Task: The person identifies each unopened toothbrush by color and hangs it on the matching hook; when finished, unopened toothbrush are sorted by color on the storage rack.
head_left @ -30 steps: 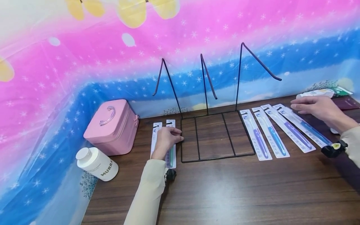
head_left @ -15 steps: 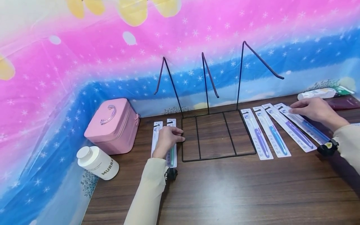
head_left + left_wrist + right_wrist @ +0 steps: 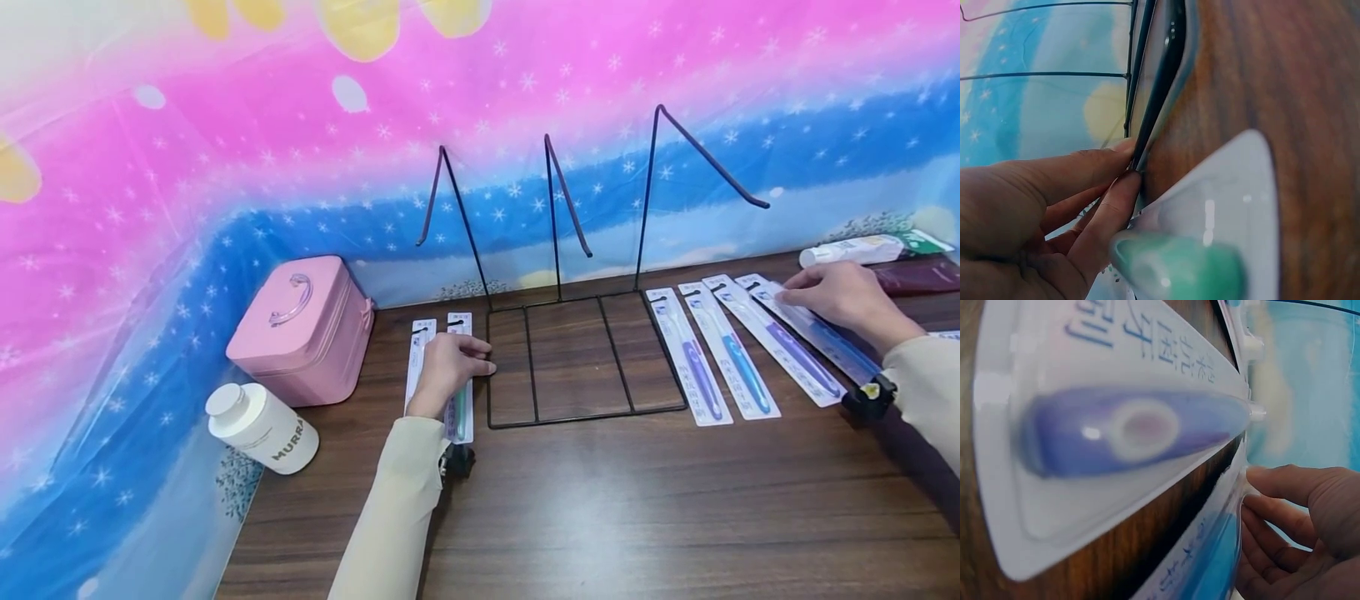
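Note:
A black wire rack [image 3: 532, 364] lies on the table with three bent prongs rising at its back. My left hand [image 3: 446, 371] pinches its left side rod between thumb and fingers, as the left wrist view shows at close range on the rod [image 3: 1163, 87]. Under that hand lies a packaged toothbrush with a green handle [image 3: 461, 412], partly covered. At the right, my right hand [image 3: 851, 300] pinches the edge of the rightmost packaged blue toothbrush [image 3: 831, 343]. In the right wrist view, thumb and forefinger meet at that pack's edge, beyond a purple packaged toothbrush [image 3: 1110, 431].
More packaged toothbrushes, one blue [image 3: 742, 375], lie fanned right of the rack; another pack [image 3: 422, 337] is at the left. A pink case [image 3: 292, 342] and white bottle [image 3: 262, 429] stand far left. A toothpaste tube [image 3: 862, 249] and dark red item [image 3: 918, 277] lie back right.
My right hand has come down and leftward onto the rightmost toothbrush pack. The left hand stays on the rack's rod. The head view has shifted slightly.

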### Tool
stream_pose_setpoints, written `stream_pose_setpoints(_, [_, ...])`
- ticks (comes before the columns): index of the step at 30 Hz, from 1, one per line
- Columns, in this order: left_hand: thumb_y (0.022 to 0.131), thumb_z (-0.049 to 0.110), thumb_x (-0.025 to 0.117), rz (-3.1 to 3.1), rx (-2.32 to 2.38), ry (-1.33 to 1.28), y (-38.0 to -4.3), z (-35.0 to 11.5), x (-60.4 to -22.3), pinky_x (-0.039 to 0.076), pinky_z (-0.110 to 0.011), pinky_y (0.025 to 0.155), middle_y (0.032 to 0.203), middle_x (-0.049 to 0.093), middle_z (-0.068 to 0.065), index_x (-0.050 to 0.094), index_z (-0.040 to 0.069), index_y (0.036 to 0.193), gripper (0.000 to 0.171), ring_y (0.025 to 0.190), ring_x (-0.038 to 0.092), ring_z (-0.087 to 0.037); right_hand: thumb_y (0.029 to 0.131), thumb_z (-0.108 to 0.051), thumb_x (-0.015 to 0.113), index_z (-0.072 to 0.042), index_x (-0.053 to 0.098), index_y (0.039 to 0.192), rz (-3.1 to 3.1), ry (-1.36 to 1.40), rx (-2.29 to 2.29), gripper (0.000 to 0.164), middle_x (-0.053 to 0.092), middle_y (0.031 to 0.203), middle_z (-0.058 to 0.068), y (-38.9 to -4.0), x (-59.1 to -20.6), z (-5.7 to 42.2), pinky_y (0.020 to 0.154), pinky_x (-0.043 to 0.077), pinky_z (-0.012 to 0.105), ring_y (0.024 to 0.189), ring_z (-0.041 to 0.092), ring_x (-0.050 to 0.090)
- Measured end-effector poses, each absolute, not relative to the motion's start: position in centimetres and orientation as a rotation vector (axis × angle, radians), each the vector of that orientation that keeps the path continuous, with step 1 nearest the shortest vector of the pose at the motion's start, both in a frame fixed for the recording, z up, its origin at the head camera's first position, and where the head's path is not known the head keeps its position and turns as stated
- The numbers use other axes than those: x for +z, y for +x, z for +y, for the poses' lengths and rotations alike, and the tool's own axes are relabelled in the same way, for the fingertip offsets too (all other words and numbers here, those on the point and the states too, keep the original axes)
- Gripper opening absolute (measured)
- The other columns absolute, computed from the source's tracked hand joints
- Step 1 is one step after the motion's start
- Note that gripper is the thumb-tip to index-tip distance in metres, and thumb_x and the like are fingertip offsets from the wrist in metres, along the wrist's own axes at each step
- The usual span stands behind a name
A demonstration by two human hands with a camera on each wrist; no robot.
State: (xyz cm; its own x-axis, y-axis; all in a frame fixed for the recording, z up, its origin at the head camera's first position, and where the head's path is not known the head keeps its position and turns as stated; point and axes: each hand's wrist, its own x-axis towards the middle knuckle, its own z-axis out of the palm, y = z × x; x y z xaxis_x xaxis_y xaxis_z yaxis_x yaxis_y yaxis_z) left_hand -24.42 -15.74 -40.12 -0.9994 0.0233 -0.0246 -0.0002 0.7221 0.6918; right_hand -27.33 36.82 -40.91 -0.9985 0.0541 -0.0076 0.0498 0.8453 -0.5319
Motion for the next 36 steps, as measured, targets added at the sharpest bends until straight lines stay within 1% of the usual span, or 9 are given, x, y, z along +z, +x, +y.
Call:
stream_pose_setpoints(5, [0.076, 0.011, 0.083, 2.872, 1.176, 0.006, -24.5, -15.8, -40.1, 0.05, -0.032, 0.072, 0.09, 0.073, -0.001, 0.077, 0.011, 0.101, 0.025, 0.08, 0.065, -0.013, 0.092, -0.045, 0.062, 0.007, 0.065, 0.114, -2.971, -0.097, 0.844, 0.056, 0.052, 0.117, 0.035, -27.2, -40.5, 36.5, 0.08, 0.036, 0.059, 0.101, 0.047, 0.046])
stream_pose_setpoints(9, [0.076, 0.011, 0.083, 2.87, 1.18, -0.001, -24.4, -15.8, -40.1, 0.05, -0.032, 0.071, 0.089, 0.073, -0.001, 0.077, 0.011, 0.1, 0.025, 0.079, 0.065, -0.012, 0.092, -0.042, 0.063, 0.007, 0.062, 0.113, -2.935, -0.187, 0.855, 0.053, 0.052, 0.115, 0.033, -26.9, -39.5, 35.9, 0.077, 0.037, 0.055, 0.097, 0.043, 0.046])
stream_pose_setpoints(16, [0.077, 0.01, 0.082, 2.878, 1.184, 0.003, -24.4, -15.7, -40.1, 0.05, -0.033, 0.072, 0.09, 0.072, -0.001, 0.077, 0.01, 0.101, 0.025, 0.079, 0.065, -0.013, 0.093, -0.036, 0.063, 0.01, 0.058, 0.114, -2.901, -0.206, 0.86, 0.05, 0.05, 0.117, 0.034, -25.8, -37.0, 35.2, 0.08, 0.038, 0.06, 0.099, 0.047, 0.046])
stream_pose_setpoints(22, [0.077, 0.01, 0.082, 2.881, 1.184, 0.0, -24.3, -15.7, -40.2, 0.05, -0.034, 0.074, 0.091, 0.073, -0.003, 0.077, 0.01, 0.1, 0.024, 0.08, 0.065, -0.014, 0.09, -0.037, 0.066, 0.009, 0.063, 0.106, -2.847, -0.083, 0.769, 0.049, 0.056, 0.11, 0.034, -24.4, -35.4, 34.9, 0.071, 0.042, 0.055, 0.093, 0.047, 0.053])
stream_pose_setpoints(26, [0.078, 0.01, 0.082, 2.881, 1.191, 0.006, -24.3, -15.6, -40.2, 0.05, -0.034, 0.074, 0.091, 0.073, -0.003, 0.077, 0.01, 0.101, 0.024, 0.08, 0.065, -0.014, 0.09, -0.038, 0.067, 0.008, 0.061, 0.11, -2.827, -0.049, 0.8, 0.051, 0.057, 0.11, 0.034, -23.3, -33.9, 34.6, 0.065, 0.045, 0.046, 0.093, 0.047, 0.055])
stream_pose_setpoints(29, [0.078, 0.01, 0.082, 2.887, 1.191, 0.006, -24.2, -15.6, -40.2, 0.05, -0.035, 0.074, 0.09, 0.073, -0.002, 0.077, 0.01, 0.1, 0.023, 0.08, 0.065, -0.014, 0.089, -0.038, 0.07, 0.006, 0.057, 0.117, -2.787, 0.004, 0.881, 0.054, 0.059, 0.111, 0.033, -22.6, -32.8, 34.2, 0.06, 0.045, 0.03, 0.082, 0.02, 0.063])
stream_pose_setpoints(31, [0.077, 0.01, 0.082, 2.894, 1.187, 0.009, -24.1, -15.6, -40.2, 0.05, -0.035, 0.073, 0.088, 0.073, -0.002, 0.077, 0.01, 0.1, 0.023, 0.079, 0.066, -0.014, 0.088, -0.035, 0.072, 0.005, 0.054, 0.122, -2.746, 0.037, 0.958, 0.056, 0.064, 0.105, 0.027, -22.3, -32.1, 34.0, 0.057, 0.044, 0.021, 0.075, 0.001, 0.059])
stream_pose_setpoints(33, [0.077, 0.01, 0.082, 2.902, 1.188, 0.009, -24.1, -15.6, -40.2, 0.05, -0.035, 0.072, 0.087, 0.073, -0.002, 0.077, 0.01, 0.099, 0.022, 0.079, 0.066, -0.014, 0.087, -0.032, 0.074, 0.005, 0.053, 0.126, -2.704, 0.055, 1.024, 0.058, 0.067, 0.098, 0.011, -21.8, -31.5, 33.7, 0.057, 0.044, 0.015, 0.07, -0.014, 0.05])
stream_pose_setpoints(36, [0.077, 0.009, 0.082, 2.912, 1.185, 0.022, -24.0, -15.5, -40.1, 0.05, -0.034, 0.071, 0.087, 0.073, -0.003, 0.077, 0.009, 0.099, 0.022, 0.078, 0.066, -0.014, 0.087, -0.031, 0.074, 0.002, 0.054, 0.128, -2.644, 0.051, 1.088, 0.057, 0.062, 0.089, -0.018, -21.0, -30.8, 33.2, 0.057, 0.044, 0.015, 0.073, -0.015, 0.052])
